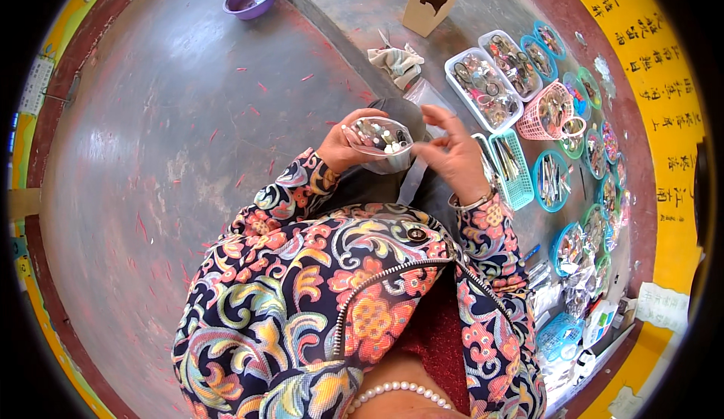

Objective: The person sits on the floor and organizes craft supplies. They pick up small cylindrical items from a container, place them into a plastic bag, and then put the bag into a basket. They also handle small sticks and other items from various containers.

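My left hand [337, 149] is wrapped around the left side of a clear plastic tub [387, 165] above my lap, its thumb near the rim. Inside the tub lie several small pieces [381, 132] in white, black, pinkish and greenish colours; they are too small to name. Close by the tub's right rim is my right hand [454, 155], its fingers apart and nothing plainly between them. Whether its fingertips touch the rim I cannot tell. A sheet of clear plastic [431, 99] lies just beyond that hand.
To the right stand white trays [490, 121] of small goods, a pink basket [537, 122], a turquoise basket [516, 185] and several round baskets [550, 206]. Farther off are a cloth [397, 63], a cardboard box [424, 25] and a purple basin [232, 12]. Red scraps dot the floor.
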`<state>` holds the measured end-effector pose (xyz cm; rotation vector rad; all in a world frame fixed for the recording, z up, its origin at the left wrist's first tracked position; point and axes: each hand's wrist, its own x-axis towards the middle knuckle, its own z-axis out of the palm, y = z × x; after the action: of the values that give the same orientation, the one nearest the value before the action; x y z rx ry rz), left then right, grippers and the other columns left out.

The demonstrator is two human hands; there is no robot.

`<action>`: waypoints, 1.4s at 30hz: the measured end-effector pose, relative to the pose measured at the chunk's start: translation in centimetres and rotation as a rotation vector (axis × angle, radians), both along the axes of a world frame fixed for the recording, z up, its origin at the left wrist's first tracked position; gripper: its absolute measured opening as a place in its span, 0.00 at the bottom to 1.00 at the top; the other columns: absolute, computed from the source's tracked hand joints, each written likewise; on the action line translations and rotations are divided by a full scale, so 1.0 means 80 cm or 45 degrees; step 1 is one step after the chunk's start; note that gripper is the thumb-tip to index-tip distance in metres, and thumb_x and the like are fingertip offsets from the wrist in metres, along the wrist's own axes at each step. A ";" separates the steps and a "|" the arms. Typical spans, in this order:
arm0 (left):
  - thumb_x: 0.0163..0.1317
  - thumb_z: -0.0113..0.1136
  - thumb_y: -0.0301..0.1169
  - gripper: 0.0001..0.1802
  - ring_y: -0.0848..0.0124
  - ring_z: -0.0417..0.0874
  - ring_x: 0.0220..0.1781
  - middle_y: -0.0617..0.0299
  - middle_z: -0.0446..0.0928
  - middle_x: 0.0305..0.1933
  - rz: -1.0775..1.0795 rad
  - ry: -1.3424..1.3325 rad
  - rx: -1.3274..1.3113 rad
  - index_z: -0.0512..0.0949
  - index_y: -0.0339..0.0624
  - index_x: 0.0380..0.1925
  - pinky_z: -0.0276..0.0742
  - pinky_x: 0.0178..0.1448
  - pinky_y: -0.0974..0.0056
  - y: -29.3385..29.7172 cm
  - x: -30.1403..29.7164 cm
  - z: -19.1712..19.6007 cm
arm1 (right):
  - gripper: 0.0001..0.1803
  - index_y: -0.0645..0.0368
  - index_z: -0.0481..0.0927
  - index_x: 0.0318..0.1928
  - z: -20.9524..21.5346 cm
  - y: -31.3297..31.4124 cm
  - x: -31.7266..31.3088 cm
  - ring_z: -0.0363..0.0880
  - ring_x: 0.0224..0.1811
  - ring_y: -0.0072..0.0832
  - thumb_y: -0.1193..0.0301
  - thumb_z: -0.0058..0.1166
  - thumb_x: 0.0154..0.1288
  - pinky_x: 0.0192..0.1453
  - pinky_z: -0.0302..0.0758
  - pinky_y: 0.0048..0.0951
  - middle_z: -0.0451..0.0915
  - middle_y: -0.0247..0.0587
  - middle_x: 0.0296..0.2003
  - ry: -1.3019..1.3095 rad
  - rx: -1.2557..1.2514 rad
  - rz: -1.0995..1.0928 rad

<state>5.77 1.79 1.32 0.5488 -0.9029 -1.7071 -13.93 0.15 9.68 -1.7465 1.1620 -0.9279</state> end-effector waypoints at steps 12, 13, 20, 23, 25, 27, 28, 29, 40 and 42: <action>0.49 0.62 0.20 0.21 0.80 0.72 0.40 0.66 0.74 0.39 0.080 -0.462 -0.241 0.70 0.36 0.45 0.69 0.47 0.73 -0.011 0.011 0.072 | 0.19 0.61 0.72 0.48 -0.015 0.002 0.020 0.72 0.40 0.15 0.78 0.56 0.53 0.45 0.70 0.20 0.76 0.29 0.39 -0.229 0.282 0.298; 0.48 0.62 0.21 0.21 0.79 0.73 0.41 0.66 0.74 0.40 0.085 -0.560 -0.272 0.70 0.35 0.45 0.69 0.49 0.72 -0.014 0.012 0.064 | 0.19 0.61 0.72 0.48 -0.026 0.001 0.020 0.72 0.40 0.16 0.78 0.56 0.53 0.45 0.70 0.20 0.76 0.30 0.39 -0.226 0.281 0.275; 0.53 0.58 0.24 0.21 0.75 0.72 0.47 0.62 0.73 0.45 -0.025 -0.374 -0.246 0.69 0.33 0.49 0.66 0.54 0.70 -0.006 -0.001 -0.003 | 0.16 0.62 0.76 0.41 -0.074 0.005 0.006 0.75 0.36 0.19 0.73 0.60 0.49 0.41 0.71 0.23 0.79 0.35 0.34 -0.073 0.313 0.135; 0.51 0.57 0.20 0.21 0.79 0.70 0.47 0.66 0.72 0.46 -0.084 -0.427 -0.168 0.69 0.35 0.48 0.65 0.54 0.72 -0.009 0.004 0.000 | 0.17 0.61 0.76 0.41 -0.045 0.011 0.008 0.78 0.34 0.26 0.71 0.59 0.49 0.38 0.72 0.26 0.79 0.41 0.32 0.059 0.204 0.123; 0.51 0.56 0.19 0.20 0.78 0.71 0.46 0.65 0.72 0.45 -0.102 -0.199 -0.088 0.69 0.35 0.48 0.65 0.54 0.72 -0.006 0.003 -0.001 | 0.16 0.61 0.76 0.40 -0.040 0.010 0.009 0.79 0.33 0.33 0.69 0.58 0.49 0.37 0.72 0.28 0.79 0.44 0.31 0.211 0.074 0.133; 0.49 0.57 0.17 0.24 0.76 0.71 0.47 0.64 0.72 0.45 -0.134 -0.078 -0.026 0.68 0.35 0.49 0.65 0.55 0.70 0.000 0.006 -0.010 | 0.16 0.61 0.76 0.39 -0.057 0.008 0.013 0.78 0.33 0.35 0.68 0.58 0.49 0.37 0.72 0.29 0.79 0.45 0.31 0.136 0.195 0.151; 0.48 0.58 0.17 0.25 0.75 0.71 0.48 0.63 0.72 0.46 -0.129 -0.060 -0.022 0.67 0.35 0.50 0.65 0.55 0.70 0.001 0.007 -0.011 | 0.16 0.61 0.76 0.39 -0.059 0.006 0.017 0.78 0.33 0.35 0.68 0.58 0.49 0.37 0.72 0.29 0.79 0.45 0.30 0.096 0.256 0.158; 0.47 0.59 0.17 0.27 0.75 0.71 0.48 0.63 0.71 0.47 -0.122 -0.043 -0.018 0.66 0.36 0.51 0.65 0.56 0.69 0.003 0.008 -0.009 | 0.18 0.62 0.74 0.43 -0.054 0.005 0.011 0.79 0.33 0.32 0.71 0.57 0.50 0.38 0.73 0.27 0.79 0.44 0.32 0.250 0.205 0.218; 0.41 0.63 0.15 0.38 0.70 0.71 0.53 0.57 0.69 0.52 -0.129 0.003 -0.080 0.60 0.35 0.56 0.68 0.57 0.65 -0.001 0.018 0.026 | 0.13 0.64 0.77 0.41 -0.037 0.011 0.000 0.76 0.37 0.22 0.77 0.55 0.53 0.42 0.71 0.21 0.78 0.39 0.35 -0.098 0.123 0.115; 0.41 0.63 0.15 0.38 0.70 0.71 0.53 0.57 0.70 0.51 -0.097 -0.054 -0.096 0.60 0.35 0.56 0.69 0.56 0.65 -0.001 0.017 0.028 | 0.07 0.62 0.79 0.34 -0.038 0.013 0.003 0.76 0.33 0.25 0.78 0.55 0.52 0.39 0.71 0.22 0.78 0.37 0.32 -0.089 0.002 0.068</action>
<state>7.15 1.73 3.56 0.5072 -1.0262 -1.7276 -13.66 1.15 6.63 -1.7219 1.0664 -0.9476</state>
